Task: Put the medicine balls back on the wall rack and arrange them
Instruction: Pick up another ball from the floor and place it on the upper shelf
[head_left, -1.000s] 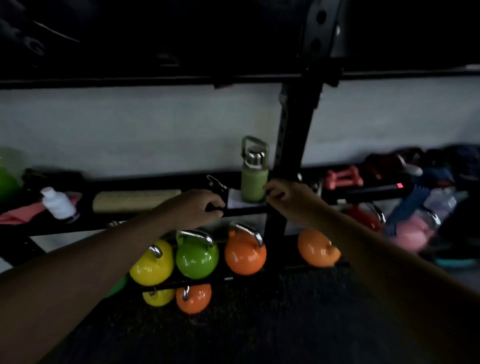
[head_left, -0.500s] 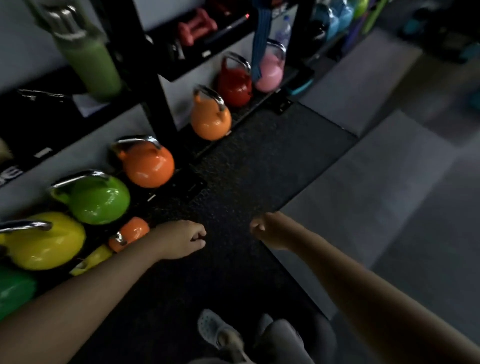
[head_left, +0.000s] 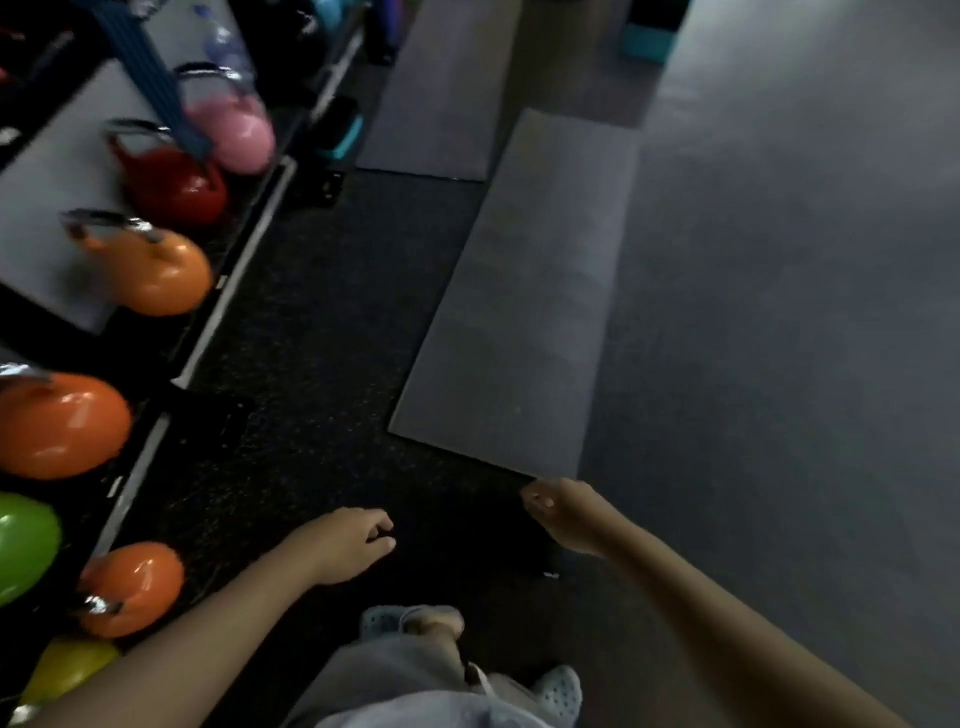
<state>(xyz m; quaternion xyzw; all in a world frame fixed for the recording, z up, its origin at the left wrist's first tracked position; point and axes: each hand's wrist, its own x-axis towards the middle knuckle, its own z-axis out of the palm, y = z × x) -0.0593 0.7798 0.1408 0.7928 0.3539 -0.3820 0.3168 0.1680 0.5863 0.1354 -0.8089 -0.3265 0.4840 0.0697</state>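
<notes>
No medicine ball shows in this dim, blurred head view. My left hand (head_left: 345, 543) hangs over the dark rubber floor with its fingers loosely curled and nothing in it. My right hand (head_left: 563, 512) is a loose fist, also holding nothing, near the corner of a grey mat (head_left: 524, 322). The black rack (head_left: 228, 280) runs along the left edge with kettlebells on it: two orange ones (head_left: 156, 270) (head_left: 57, 423), a red one (head_left: 179, 187), a pink one (head_left: 234, 130), a green one (head_left: 23, 545), and a small orange one (head_left: 132, 587) lower down.
A second grey mat (head_left: 441, 88) lies further along the floor. A teal block (head_left: 649, 44) sits at the far top. My grey trousers and light perforated shoes (head_left: 558, 691) show at the bottom. Grey flooring (head_left: 779, 312) fills the right side.
The view has swung from the rack shelf down and to the right onto the floor. Both hands left the shelf and now hang low in front of me, holding nothing.
</notes>
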